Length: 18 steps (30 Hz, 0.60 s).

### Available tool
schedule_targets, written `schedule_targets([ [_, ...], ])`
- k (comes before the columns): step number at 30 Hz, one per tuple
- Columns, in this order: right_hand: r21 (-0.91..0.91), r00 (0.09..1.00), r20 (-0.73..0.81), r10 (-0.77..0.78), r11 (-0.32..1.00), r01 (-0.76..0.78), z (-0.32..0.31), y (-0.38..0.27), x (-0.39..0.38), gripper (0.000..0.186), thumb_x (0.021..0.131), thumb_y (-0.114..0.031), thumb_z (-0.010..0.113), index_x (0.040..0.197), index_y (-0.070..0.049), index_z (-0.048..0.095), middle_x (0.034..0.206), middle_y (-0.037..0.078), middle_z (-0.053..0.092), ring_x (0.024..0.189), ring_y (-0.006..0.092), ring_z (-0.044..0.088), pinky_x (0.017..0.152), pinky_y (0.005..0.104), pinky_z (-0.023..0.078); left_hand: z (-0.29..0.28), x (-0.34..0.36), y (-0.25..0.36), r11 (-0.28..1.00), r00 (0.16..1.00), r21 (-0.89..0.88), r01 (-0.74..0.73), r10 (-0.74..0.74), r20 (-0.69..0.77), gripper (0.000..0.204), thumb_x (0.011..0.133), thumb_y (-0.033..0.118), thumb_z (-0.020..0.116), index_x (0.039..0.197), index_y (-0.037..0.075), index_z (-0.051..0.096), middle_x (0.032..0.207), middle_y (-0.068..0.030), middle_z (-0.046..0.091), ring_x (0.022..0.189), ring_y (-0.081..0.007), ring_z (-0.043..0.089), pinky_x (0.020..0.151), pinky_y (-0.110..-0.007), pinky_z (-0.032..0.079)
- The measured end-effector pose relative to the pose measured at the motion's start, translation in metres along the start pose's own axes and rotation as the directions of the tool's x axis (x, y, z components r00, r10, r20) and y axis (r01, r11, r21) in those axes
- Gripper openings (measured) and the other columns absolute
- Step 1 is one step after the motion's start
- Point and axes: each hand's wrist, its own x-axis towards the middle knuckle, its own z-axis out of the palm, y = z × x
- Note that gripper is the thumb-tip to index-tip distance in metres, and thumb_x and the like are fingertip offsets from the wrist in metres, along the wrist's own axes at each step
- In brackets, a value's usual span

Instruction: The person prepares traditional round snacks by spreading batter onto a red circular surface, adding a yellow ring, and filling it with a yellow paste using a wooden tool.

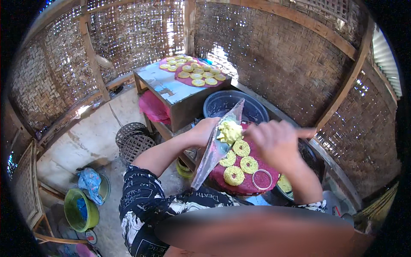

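Note:
My left hand point(204, 132) grips a flat, see-through board point(204, 168) by its left side, holding it tilted. On the board sits a lump of soft yellow dough point(230, 132). Just right of the lump is my right hand point(274, 139), its fingers blurred by motion, one digit sticking out to the right. Whether it holds any dough is not clear. Below both hands, several yellow dough rings point(249, 164) lie on a round red mat point(222, 182). A thin pale hoop point(262, 180) rests near the mat's right edge.
A wooden table point(160, 88) at the back carries red mats of yellow rings point(198, 82). Behind the board stands a dark tub point(252, 103). Woven baskets point(135, 143) are on the floor left, with a green basin point(72, 210) farther left. Woven bamboo walls point(278, 55) enclose the space.

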Motion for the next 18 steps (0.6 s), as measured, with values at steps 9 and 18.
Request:
schedule_targets([
  [9,-0.043,0.99,-0.139,0.036,0.998,-0.042,-0.011,0.002,-0.025,0.026,0.065,-0.022,0.065,0.086,-0.008,0.058,0.066,0.001,0.052,0.057,0.0135,0.051,0.049,0.0273,0.036,-0.021,-0.014,-0.047,0.992,0.99,0.011,0.122,-0.123,0.068,0.037,0.066,0.031,0.061,0.092,0.005,0.059,0.089,-0.0198,0.059,0.081,-0.0347,0.057,0.069,-0.039,0.045],
  [18,0.216,0.957,0.201,0.208,0.944,-0.251,-0.003,0.014,-0.013,0.022,0.077,-0.029,0.057,0.07,-0.009,0.051,0.059,0.006,0.051,0.054,0.0238,0.055,0.048,0.0361,0.044,-0.026,-0.023,-0.018,0.93,0.964,0.275,0.244,-0.202,-0.174,0.035,0.065,0.033,0.06,0.084,0.004,0.057,0.085,-0.0209,0.055,0.08,-0.0368,0.055,0.069,-0.042,0.045],
])
